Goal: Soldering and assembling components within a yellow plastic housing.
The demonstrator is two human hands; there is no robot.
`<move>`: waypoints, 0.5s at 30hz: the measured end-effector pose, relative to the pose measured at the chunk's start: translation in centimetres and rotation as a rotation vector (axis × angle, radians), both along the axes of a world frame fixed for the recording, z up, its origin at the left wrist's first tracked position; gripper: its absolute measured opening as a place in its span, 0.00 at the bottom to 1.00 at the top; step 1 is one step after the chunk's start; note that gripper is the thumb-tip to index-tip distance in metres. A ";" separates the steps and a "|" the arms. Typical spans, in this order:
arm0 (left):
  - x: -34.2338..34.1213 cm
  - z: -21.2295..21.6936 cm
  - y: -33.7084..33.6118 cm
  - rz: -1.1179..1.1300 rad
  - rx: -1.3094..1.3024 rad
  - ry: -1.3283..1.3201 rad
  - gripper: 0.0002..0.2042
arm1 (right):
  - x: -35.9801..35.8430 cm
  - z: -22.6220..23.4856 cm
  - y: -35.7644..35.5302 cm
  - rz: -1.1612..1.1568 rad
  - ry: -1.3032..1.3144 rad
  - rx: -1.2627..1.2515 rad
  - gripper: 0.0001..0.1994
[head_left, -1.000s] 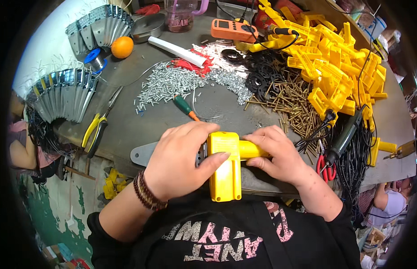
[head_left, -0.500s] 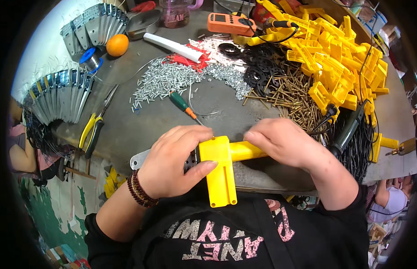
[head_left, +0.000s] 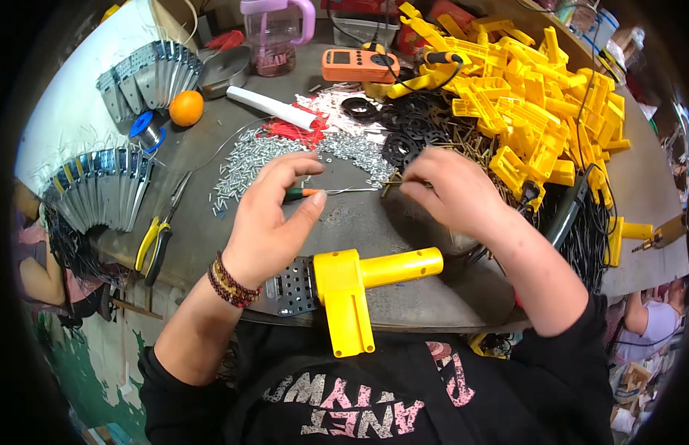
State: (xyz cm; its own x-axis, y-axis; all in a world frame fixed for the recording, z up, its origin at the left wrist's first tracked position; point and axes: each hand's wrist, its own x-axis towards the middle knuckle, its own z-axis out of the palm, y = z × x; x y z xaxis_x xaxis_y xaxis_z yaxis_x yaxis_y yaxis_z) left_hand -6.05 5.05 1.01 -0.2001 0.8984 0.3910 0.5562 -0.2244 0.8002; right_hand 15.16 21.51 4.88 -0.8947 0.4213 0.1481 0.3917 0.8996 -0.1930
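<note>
My left hand [head_left: 266, 215] is raised over the table, thumb and fingers apart. Between them, seemingly below, shows a screwdriver [head_left: 309, 193] with a green and orange handle; I cannot tell whether they touch. My right hand [head_left: 459, 193] hovers at the near edge of the long brass-coloured screws [head_left: 463, 141], fingers bent and thumb a little apart, nothing visible in them. Between my forearms, at the table's front edge, lies a yellow plastic housing [head_left: 337, 278] with a round handle [head_left: 403, 267] pointing right. A perforated metal plate [head_left: 292, 288] sticks out from its left side.
Short silver screws [head_left: 244, 167], small clear pieces [head_left: 359, 152] and black rings [head_left: 403, 144] lie beyond my hands. Yellow plastic parts [head_left: 537, 89] are heaped at right. Pliers [head_left: 157, 241], a wire spool [head_left: 146, 132] and metal plates [head_left: 100, 189] lie left. An orange meter [head_left: 359, 65] stands behind.
Both hands have left the yellow housing and moved away from me, the left toward the screwdriver, the right toward the brass screws. The housing now rests at the table's edge. The view has shifted slightly.
</note>
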 end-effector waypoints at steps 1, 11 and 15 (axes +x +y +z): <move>0.4 0.8 0.4 0.044 0.077 0.075 0.15 | -0.1 -0.6 1.0 -0.014 0.030 0.035 0.11; 4.8 1.7 7.4 0.021 -0.357 0.691 0.13 | 2.4 2.4 -0.8 -0.207 0.432 -0.985 0.03; 6.5 1.6 10.4 -0.021 -0.475 0.844 0.13 | 8.3 0.1 -7.1 0.001 0.559 -1.081 0.04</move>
State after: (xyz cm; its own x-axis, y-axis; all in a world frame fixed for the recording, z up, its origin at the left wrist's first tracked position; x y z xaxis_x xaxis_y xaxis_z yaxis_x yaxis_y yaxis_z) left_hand 0.48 15.43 2.59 -0.0023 1.0000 -0.0059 0.9888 0.0032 0.1493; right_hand 23.42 14.42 4.98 -0.8205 0.5652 0.0858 0.0143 0.1704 -0.9853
